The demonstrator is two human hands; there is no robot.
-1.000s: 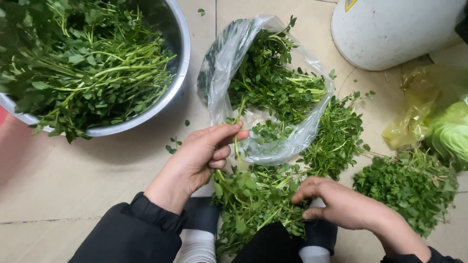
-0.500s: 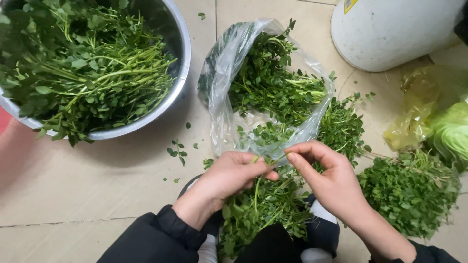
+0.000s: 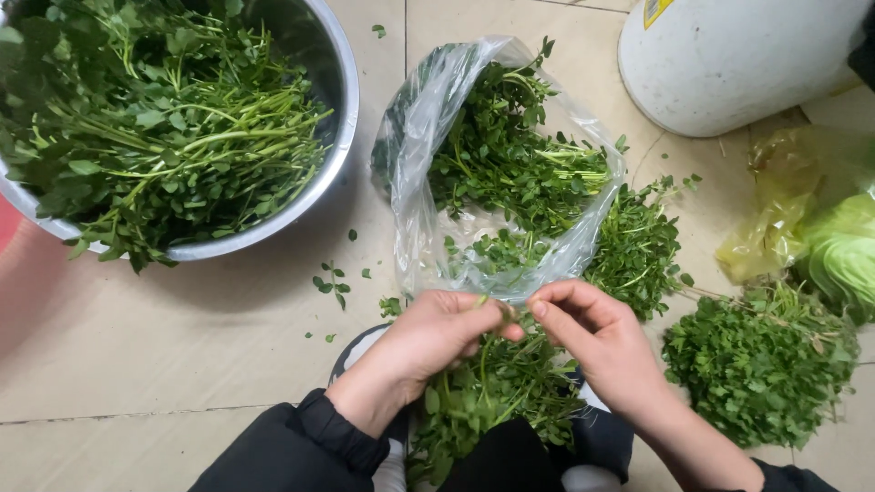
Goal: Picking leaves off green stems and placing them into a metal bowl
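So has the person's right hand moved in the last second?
Yes. The right hand has come up and leftward, away from the near edge of the view, toward the clear plastic bag. It now meets the left hand just below the bag, pinching a green sprig.

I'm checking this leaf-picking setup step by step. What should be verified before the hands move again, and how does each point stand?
1. Left hand and right hand both pinch the sprig bunch: ok.
2. Steel bowl sits within reach at the left: ok.
3. Bowl has spare room: cannot tell, greens heaped.
4. Plastic bag mouth stays open: ok.
5. Floor free of dropped leaves: not ok.
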